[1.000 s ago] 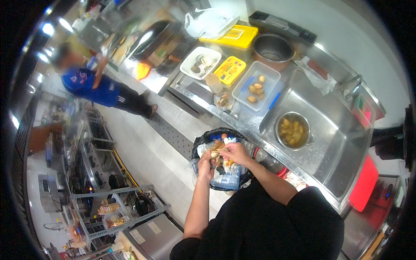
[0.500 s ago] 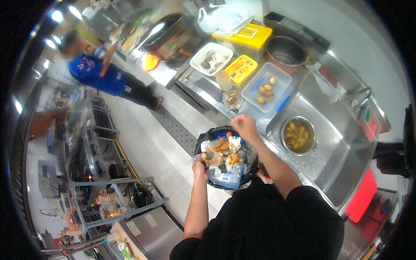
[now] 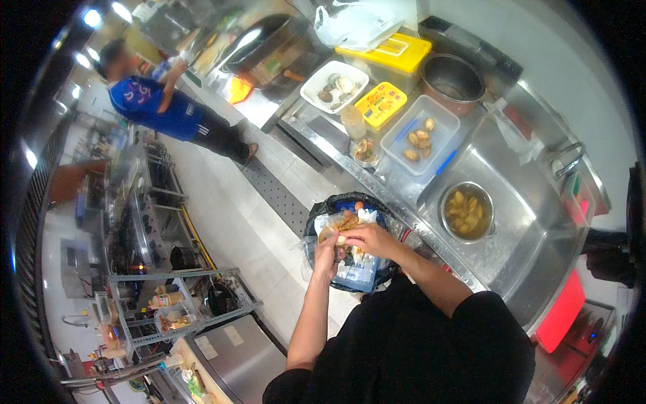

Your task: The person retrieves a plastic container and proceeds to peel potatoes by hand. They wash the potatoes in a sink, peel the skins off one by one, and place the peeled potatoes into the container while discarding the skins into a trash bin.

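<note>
Shellfish (image 3: 338, 240), too small to show its long axis, is sitting pinched between both hands over the black-lined bin (image 3: 316, 225). Left hand (image 3: 326, 252) is gripping from seven o'clock, right hand (image 3: 367, 237) from three. Metal bowl (image 3: 466, 211) is lying toward two o'clock.

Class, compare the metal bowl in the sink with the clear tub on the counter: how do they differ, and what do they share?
The metal bowl is round; the clear tub is rectangular. The bowl sits down in the sink; the tub stands on the counter beside it. The bowl looks crowded with pieces, while the tub holds only a few. Both are open-topped and hold similar pale brown pieces.
</note>
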Tool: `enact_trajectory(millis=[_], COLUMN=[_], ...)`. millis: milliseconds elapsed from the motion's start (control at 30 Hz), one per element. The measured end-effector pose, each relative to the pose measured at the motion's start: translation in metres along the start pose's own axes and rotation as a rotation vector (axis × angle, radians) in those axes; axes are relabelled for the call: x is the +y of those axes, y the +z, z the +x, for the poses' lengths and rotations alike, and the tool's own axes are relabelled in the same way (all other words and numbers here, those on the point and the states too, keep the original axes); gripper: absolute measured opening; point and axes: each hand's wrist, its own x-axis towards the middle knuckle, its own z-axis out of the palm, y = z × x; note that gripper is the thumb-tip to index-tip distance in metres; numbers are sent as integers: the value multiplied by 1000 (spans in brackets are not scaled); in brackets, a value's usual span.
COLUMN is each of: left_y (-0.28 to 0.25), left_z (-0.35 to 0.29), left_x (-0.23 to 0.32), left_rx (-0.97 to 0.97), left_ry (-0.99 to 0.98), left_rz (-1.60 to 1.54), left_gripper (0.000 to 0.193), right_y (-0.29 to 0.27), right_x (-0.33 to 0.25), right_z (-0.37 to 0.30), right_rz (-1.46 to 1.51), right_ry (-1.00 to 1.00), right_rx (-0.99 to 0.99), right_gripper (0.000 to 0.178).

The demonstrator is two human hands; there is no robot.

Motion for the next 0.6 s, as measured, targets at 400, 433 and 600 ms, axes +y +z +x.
enact_trajectory(millis=[400,433,600], left_y=[10,10,-8], left_z=[5,6,14], left_x=[-11,-13,-19], left_rx=[31,35,194], left_ry=[-16,-17,-26], left_rz=[102,68,-147], left_gripper=[25,25,25], right_y=[-14,-14,2], right_x=[6,4,19], right_z=[-20,-20,-31], right_rz=[-69,-42,383], right_ry=[118,172,421], right_rx=[-71,-77,38], right_gripper=[16,15,14])
